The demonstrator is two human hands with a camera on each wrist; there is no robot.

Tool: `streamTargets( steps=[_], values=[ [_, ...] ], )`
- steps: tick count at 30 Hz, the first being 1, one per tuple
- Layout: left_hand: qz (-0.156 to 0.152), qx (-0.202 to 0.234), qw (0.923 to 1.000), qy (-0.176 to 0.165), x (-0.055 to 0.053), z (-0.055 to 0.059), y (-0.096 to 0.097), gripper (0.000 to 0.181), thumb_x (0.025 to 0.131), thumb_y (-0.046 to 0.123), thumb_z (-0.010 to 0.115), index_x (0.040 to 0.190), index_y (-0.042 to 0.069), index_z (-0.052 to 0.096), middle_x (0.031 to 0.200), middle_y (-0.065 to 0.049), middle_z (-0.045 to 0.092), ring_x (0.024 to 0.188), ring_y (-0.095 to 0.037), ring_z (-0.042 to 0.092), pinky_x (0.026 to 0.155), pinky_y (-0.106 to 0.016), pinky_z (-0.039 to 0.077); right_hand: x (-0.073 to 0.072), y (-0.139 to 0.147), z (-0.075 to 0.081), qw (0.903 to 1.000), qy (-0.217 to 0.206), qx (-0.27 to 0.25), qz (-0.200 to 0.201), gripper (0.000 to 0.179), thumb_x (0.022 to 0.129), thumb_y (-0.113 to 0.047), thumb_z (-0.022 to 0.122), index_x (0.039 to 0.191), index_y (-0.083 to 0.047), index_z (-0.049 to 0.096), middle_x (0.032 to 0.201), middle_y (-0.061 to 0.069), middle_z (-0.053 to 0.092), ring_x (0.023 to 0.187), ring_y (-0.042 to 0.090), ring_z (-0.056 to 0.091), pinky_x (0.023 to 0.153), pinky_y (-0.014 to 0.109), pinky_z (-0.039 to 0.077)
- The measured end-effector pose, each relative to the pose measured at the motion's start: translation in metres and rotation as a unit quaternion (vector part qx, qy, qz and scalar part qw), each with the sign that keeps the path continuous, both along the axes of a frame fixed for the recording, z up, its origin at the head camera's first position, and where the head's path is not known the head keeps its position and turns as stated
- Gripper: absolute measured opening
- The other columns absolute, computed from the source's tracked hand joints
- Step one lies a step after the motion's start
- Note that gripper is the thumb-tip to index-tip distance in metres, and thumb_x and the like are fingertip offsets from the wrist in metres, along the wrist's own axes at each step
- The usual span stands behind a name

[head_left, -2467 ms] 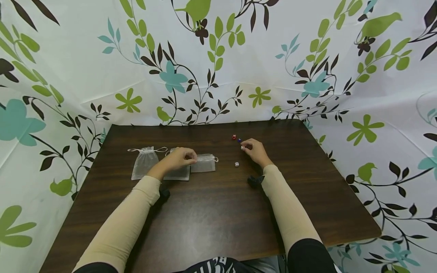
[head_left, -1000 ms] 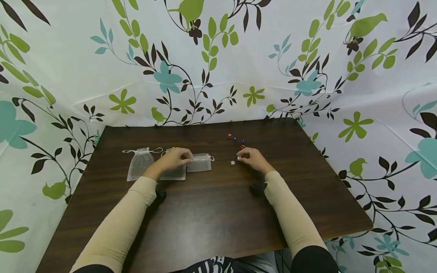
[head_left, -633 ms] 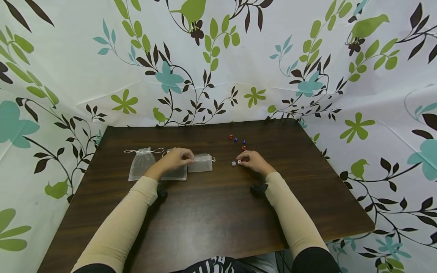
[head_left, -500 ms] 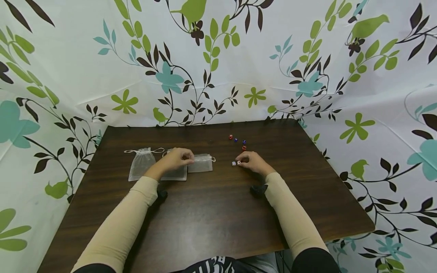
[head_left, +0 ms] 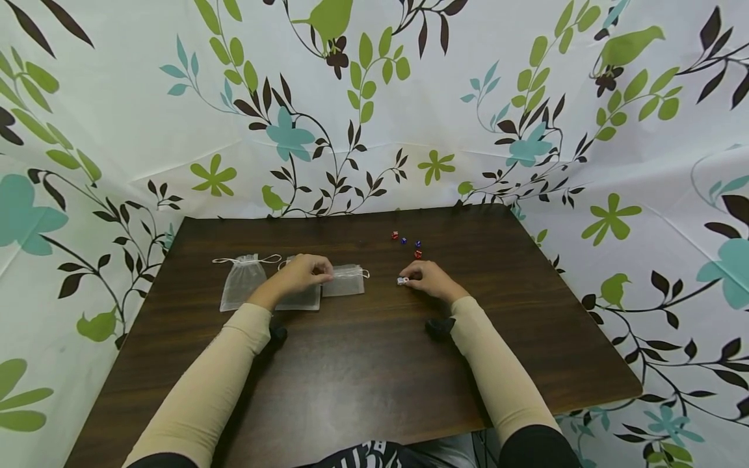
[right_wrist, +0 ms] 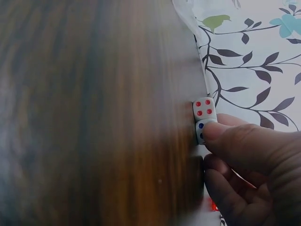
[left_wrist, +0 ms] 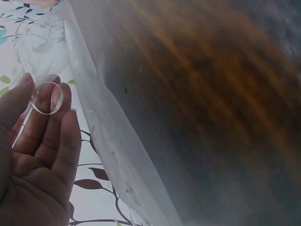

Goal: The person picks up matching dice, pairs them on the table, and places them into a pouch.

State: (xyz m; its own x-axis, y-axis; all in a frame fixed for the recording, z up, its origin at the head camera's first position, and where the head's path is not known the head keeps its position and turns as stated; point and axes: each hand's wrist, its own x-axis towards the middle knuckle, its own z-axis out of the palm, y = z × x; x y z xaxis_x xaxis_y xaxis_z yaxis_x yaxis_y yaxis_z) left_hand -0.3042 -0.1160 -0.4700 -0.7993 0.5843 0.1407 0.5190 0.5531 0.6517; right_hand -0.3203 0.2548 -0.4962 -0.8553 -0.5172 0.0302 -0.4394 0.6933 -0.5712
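My right hand [head_left: 432,281] pinches a white die with blue dots [right_wrist: 201,133] between thumb and fingers. Right against it, a second white die [right_wrist: 204,108] shows four red dots. Farther back on the table lie two red dice, the nearer one [head_left: 418,254] just beyond my right fingers, and two blue dice, one of them [head_left: 404,240] farther left. My left hand [left_wrist: 42,141] pinches the gathered neck of a sheer drawstring pouch [left_wrist: 40,49], a string loop [left_wrist: 48,99] standing out between the fingers. In the head view its fingertips overlap the small right-hand pouch [head_left: 346,285].
Two more sheer white pouches lie on the left of the dark wooden table [head_left: 363,370]: one at the far left [head_left: 241,286] and one [head_left: 301,301] partly under my left hand. A patterned cloth [head_left: 374,169] hangs behind the table's back edge.
From beside the back dice, my right hand has come nearer with a white die, then slid left until it meets the other white die. My left hand keeps its place.
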Motion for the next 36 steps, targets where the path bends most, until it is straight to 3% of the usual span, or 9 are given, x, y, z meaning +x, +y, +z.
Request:
streamTargets(
  steps=[24,36],
  values=[
    [0.002,-0.001,1.0,-0.003,0.0005,0.0015,0.0017,0.006,0.095,0.015,0.073,0.093,0.01,0.072,0.09,0.001,0.072,0.083,-0.014,0.065,0.073,-0.035,0.05,0.003,-0.0025,-0.0001,0.9996,-0.023,-0.008,-0.017,0.025,0.094,-0.01,0.074,0.119,-0.006,0.072,0.118,0.008,0.068,0.106,0.024,0.063,0.095,0.043,0.051],
    [-0.001,0.0,1.0,-0.008,0.0011,0.0021,0.0022,0.006,0.096,0.014,0.072,0.093,0.008,0.072,0.088,0.001,0.072,0.078,-0.011,0.061,0.07,-0.033,0.048,0.0057,-0.0091,-0.0017,0.9998,0.0,-0.017,-0.008,0.026,0.094,-0.01,0.074,0.119,-0.004,0.071,0.118,0.008,0.067,0.112,0.026,0.062,0.099,0.043,0.049]
  ],
)
